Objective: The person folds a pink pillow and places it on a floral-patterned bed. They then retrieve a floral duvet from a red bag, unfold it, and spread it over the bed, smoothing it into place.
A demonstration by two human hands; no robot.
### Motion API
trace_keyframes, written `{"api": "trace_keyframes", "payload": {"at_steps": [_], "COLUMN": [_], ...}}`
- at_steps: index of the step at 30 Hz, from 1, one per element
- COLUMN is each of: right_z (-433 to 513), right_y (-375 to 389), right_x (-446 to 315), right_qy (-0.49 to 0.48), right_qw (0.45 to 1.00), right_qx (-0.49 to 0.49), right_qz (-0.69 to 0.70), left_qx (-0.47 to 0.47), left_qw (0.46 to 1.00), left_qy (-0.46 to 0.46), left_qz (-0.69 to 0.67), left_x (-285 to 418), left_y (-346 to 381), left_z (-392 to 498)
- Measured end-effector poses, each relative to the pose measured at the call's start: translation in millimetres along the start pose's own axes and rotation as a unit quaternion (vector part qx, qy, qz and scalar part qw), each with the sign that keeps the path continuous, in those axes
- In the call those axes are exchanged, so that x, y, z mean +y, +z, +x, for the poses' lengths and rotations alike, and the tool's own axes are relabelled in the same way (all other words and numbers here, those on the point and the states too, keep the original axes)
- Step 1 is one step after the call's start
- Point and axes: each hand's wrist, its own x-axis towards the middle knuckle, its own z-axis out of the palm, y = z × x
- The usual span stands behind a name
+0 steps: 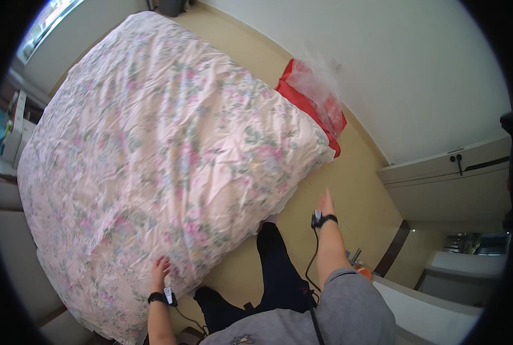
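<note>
A bed lies before me under a pink floral quilt (174, 142), wrinkled across its top, with its near edge hanging by my legs. Over the quilt's near left part is my left hand (161, 266), its fingers slightly curled and holding nothing; whether it touches the cloth I cannot tell. My right hand (326, 202) is stretched out over the floor to the right of the bed's edge, empty, seen side-on with fingers extended. Each wrist wears a black strap with a small cabled device. Beyond the quilt's right corner sits a red bag (299, 101) with clear plastic sheeting (321, 86) on it.
Yellowish floor (347, 172) runs between the bed and the white wall (411, 77). A door (446, 177) with a dark handle stands at right, near a doorway. White furniture (429, 306) and an orange item (363, 272) are behind my right arm. A window is at upper left.
</note>
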Motion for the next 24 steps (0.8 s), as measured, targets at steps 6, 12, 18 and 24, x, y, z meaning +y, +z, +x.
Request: {"api": "trace_keyframes", "payload": {"at_steps": [6,12,18,24], "right_z": [95.3,-43.9,-30.0,84.0], "right_y": [99.0,182.3,112.4,-34.6], "right_x": [-160.0,-241.2,-245.0,-154.4], "right_qy": [-0.093,-0.469,-0.369,-0.170], "right_qw": [0.960,0.842,0.921,0.968], "right_qx": [-0.160,-0.265,-0.075,-0.078], "right_qz": [0.210,-0.035,0.099,0.165], "left_qx": [-0.151,-0.143,-0.095,-0.233], "left_qw": [0.970,0.948,0.776,0.767], "left_qy": [-0.065,0.116,0.363,0.241], "left_qz": [0.179,0.260,0.507,0.548], "left_x": [78.9,153.9,208.2,196.0], "left_y": [254.3,367.2,419.7,438.1], "left_z": [8.3,14.2,17.8,4.9]}}
